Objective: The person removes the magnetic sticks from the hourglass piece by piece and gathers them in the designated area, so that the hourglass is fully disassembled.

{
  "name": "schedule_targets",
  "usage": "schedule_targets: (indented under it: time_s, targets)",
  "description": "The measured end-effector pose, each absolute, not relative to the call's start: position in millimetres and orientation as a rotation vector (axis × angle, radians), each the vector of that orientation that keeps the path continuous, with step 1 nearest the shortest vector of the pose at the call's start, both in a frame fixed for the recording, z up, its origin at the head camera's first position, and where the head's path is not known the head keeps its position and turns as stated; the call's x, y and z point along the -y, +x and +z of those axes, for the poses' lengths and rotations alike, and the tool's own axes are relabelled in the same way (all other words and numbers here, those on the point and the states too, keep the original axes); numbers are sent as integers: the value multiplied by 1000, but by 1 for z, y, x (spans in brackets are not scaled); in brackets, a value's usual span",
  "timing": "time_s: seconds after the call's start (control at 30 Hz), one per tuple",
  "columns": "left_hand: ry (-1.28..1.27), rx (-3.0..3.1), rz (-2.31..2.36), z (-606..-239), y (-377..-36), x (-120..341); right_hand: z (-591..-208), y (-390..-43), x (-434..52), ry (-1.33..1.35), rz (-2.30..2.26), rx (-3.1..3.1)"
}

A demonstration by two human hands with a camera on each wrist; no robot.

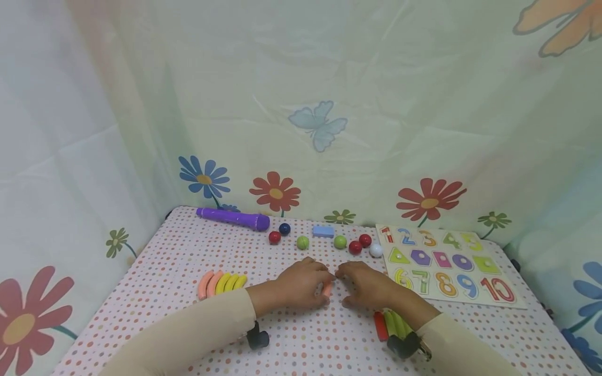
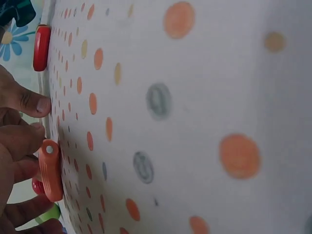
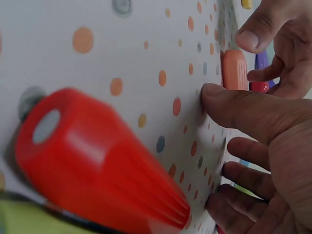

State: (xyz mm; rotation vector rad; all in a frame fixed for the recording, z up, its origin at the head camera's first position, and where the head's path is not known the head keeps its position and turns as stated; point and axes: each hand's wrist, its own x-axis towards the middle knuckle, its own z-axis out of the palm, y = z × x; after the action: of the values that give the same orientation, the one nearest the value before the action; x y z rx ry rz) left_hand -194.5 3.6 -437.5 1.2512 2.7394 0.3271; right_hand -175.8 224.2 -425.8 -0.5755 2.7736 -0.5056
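Your left hand (image 1: 301, 284) pinches an orange piece (image 1: 327, 290) on the dotted cloth (image 1: 301, 339); your right hand (image 1: 371, 284) rests beside it, fingers relaxed, thumb on the cloth.

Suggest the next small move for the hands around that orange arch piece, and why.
Probably lift the orange piece clear of the dotted cloth. The left hand already pinches it, standing on edge on the cloth, and the right hand rests just beside it with its thumb on the cloth, holding nothing.
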Motion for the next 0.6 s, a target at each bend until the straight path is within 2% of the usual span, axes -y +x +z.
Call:
schedule_targets:
  time_s: [0.6]
  targets:
    - [1187, -2767, 345, -436, -197, 3, -428, -176, -224, -552, -448, -2775]
